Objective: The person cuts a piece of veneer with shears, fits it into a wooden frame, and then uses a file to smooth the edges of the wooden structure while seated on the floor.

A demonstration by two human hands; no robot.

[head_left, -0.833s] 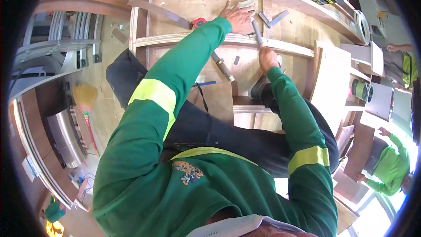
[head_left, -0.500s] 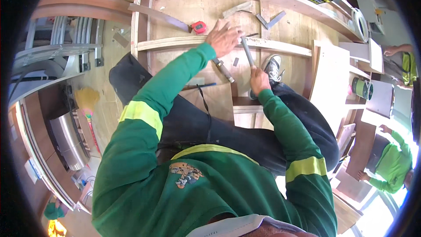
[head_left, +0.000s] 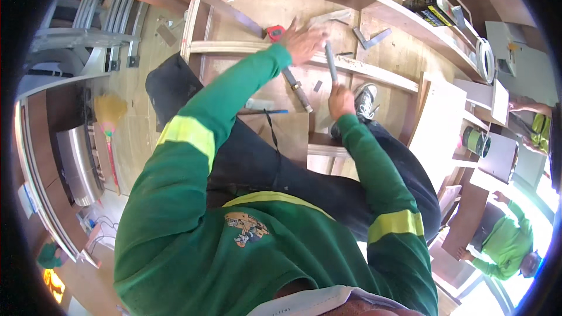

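My left hand (head_left: 303, 43) is open, its fingers spread over the edge of a pale wooden rail (head_left: 234, 47) of a large wooden frame. My right hand (head_left: 341, 100) is closed round the lower end of a long grey bar-shaped tool (head_left: 332, 65). The tool's far end reaches the rail, close beside my left fingertips; its exact kind does not show. Just beyond my left hand lies a red tape measure (head_left: 275, 33). Between my forearms, a tool with a dark shaft and a pale end (head_left: 298, 90) rests on the panel.
A metal square (head_left: 372, 37) and a black box (head_left: 430, 9) lie at the far right. My shoe (head_left: 365, 100) is inside the frame, beside a white board (head_left: 439, 120). A broom (head_left: 109, 114) and ladders (head_left: 96, 20) are at left. A co-worker in green (head_left: 506, 237) handles a brown panel at right.
The whole view has shifted slightly. My left hand stays spread by the rail, and my right hand keeps its hold on the grey tool. The co-worker at right has moved a little.
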